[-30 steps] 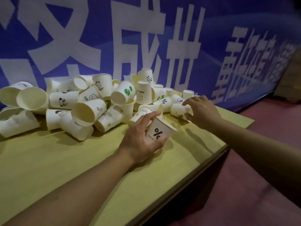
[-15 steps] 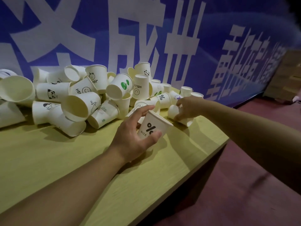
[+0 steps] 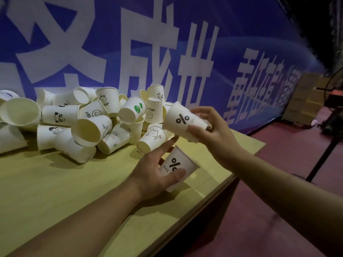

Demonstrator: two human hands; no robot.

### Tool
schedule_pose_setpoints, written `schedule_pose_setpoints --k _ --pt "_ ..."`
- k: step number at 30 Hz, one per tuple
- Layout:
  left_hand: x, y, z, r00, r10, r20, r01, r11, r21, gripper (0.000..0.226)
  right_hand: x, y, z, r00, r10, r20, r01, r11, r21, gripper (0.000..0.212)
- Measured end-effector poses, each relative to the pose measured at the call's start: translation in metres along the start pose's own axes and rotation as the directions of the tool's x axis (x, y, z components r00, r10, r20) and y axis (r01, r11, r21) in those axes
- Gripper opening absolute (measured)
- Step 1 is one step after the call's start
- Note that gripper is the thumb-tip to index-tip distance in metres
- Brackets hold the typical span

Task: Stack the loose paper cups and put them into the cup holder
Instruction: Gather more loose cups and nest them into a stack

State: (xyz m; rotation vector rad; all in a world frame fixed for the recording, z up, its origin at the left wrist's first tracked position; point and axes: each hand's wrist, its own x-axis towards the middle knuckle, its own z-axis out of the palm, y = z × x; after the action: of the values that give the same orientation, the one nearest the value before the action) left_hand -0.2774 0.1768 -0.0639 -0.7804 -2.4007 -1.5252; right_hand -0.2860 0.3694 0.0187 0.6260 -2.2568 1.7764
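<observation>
In the lower middle of the frame the left hand holds a cup with a "%" print, thumb and fingers curled around its side, just above the desk. Right of center, the right hand grips a second "%" cup, tilted, in the air just above the first one and apart from it. The pile of loose cups lies on the desk at the left and center, before a blue banner.

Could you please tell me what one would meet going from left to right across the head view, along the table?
Pile of loose cups → left hand holding a percent-sign cup → right hand, holding another percent-sign cup higher up → stacked boxes.
</observation>
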Motion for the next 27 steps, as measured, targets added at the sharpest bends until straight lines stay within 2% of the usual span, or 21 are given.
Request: schedule_pose_setpoints --k 2,3,5,8,11,16,19,21,24,27 --pt "-0.001 0.002 0.000 1.000 -0.019 -0.015 0.019 1.000 0.000 0.074 -0.006 0.000 0.010 0.999 0.011 -0.045 -0.006 0.994 0.108 0.032" --pt "-0.001 0.001 0.000 0.999 -0.024 -0.032 0.024 1.000 -0.003 0.071 -0.008 0.000 0.014 0.998 0.010 -0.058 -0.003 0.992 0.124 0.035" --pt "-0.001 0.001 0.001 0.997 -0.024 -0.069 0.024 1.000 -0.005 0.068 -0.010 0.003 0.018 0.998 0.000 -0.056 0.004 0.997 0.078 0.051" --pt "-0.002 0.000 0.001 0.994 -0.030 -0.108 0.031 1.000 0.006 0.090 -0.011 0.008 0.019 0.999 0.020 -0.031 -0.021 0.999 -0.030 0.069" --pt "-0.001 -0.003 0.001 0.989 0.006 -0.149 -0.002 1.000 0.029 0.103 -0.012 0.015 0.017 0.997 0.070 -0.026 -0.070 0.997 -0.025 0.061" --pt "0.001 -0.005 0.001 0.989 0.043 -0.141 -0.026 0.993 0.119 0.099 -0.023 0.036 0.020 0.989 0.110 -0.103 -0.105 0.993 0.054 0.066" --pt "0.002 -0.007 0.001 0.982 0.034 -0.184 -0.012 0.993 0.117 0.097 -0.031 0.046 0.024 0.992 0.077 -0.101 -0.068 0.994 0.089 0.047" --pt "0.005 -0.011 -0.002 0.976 0.021 -0.216 0.004 0.993 0.116 0.092 -0.036 0.049 0.027 0.995 0.069 -0.072 -0.065 0.997 0.051 0.031" --pt "0.006 -0.015 -0.006 0.971 0.022 -0.238 0.016 0.988 0.156 0.073 -0.037 0.054 0.028 0.994 0.104 -0.043 -0.104 0.995 -0.007 0.029" --pt "0.007 -0.016 -0.003 0.971 0.011 -0.240 0.023 0.990 0.139 0.068 -0.020 0.060 0.017 0.991 0.036 -0.132 -0.060 0.982 -0.180 0.023"
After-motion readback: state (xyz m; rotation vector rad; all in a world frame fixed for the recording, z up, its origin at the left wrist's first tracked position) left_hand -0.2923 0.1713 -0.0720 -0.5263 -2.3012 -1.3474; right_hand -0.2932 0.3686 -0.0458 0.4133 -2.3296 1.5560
